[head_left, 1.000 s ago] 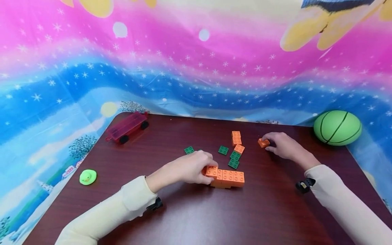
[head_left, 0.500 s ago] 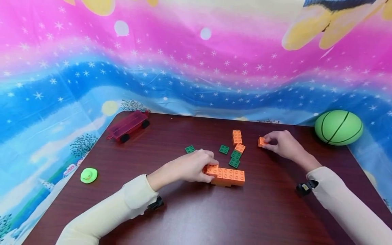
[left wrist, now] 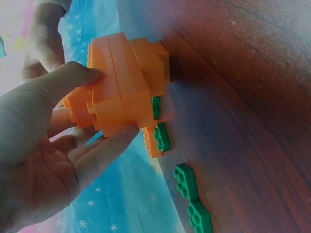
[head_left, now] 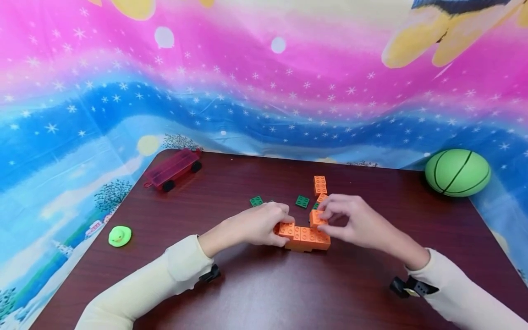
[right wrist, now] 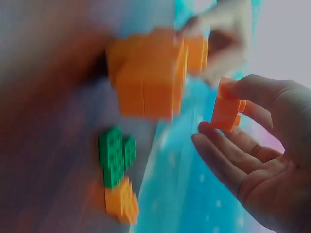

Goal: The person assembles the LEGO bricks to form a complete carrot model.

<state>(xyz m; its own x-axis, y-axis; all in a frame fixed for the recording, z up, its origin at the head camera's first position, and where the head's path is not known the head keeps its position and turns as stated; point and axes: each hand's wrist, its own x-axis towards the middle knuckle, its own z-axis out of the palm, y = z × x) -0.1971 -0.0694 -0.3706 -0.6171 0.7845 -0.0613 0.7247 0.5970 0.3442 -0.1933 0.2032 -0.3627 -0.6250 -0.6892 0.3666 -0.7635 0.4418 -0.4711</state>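
Note:
My left hand (head_left: 257, 224) grips the left end of a stepped build of orange toy building bricks (head_left: 303, 244), thumb in front and fingers behind. Seen from the left wrist, the joined bricks (left wrist: 124, 90) sit between thumb and fingers. Pinched in my right hand (head_left: 354, 217) is a small orange brick (head_left: 316, 219), over the right end of the build. The right wrist view shows a gap between that brick (right wrist: 226, 108) and the build (right wrist: 146, 87), its studs facing away from the build.
Behind the build lie thin green bricks (head_left: 302, 201) and an orange brick stack (head_left: 320, 184), partly covered by my right hand. A red toy wagon (head_left: 175, 168) stands at the back left, a green rubber duck (head_left: 119, 236) at the left. A green ball (head_left: 458, 173) is at the back right.
My right hand has lifted the small orange brick from the back right of the table and carried it left, over the build. The left hand has kept its grip in place.

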